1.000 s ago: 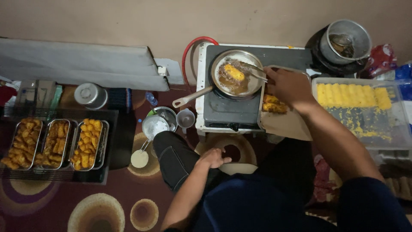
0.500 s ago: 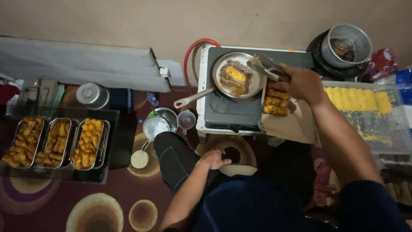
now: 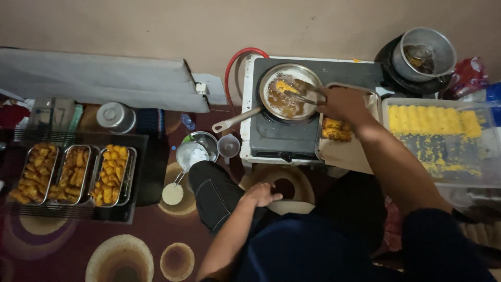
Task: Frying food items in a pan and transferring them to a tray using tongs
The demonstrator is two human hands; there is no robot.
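Stove (image 3: 292, 137) w/ frying pan (image 3: 288, 94), right hand (image 3: 342, 103) gripping tongs (image 3: 308, 93), prob.

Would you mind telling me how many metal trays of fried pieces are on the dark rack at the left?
3, side by side on the dark rack: the left tray, the middle tray and the right tray. None seems hidden.

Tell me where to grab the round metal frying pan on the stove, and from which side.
Grip the round metal frying pan by the end of its long handle, coming from the front left: it sticks out past the stove, away from the right hand.
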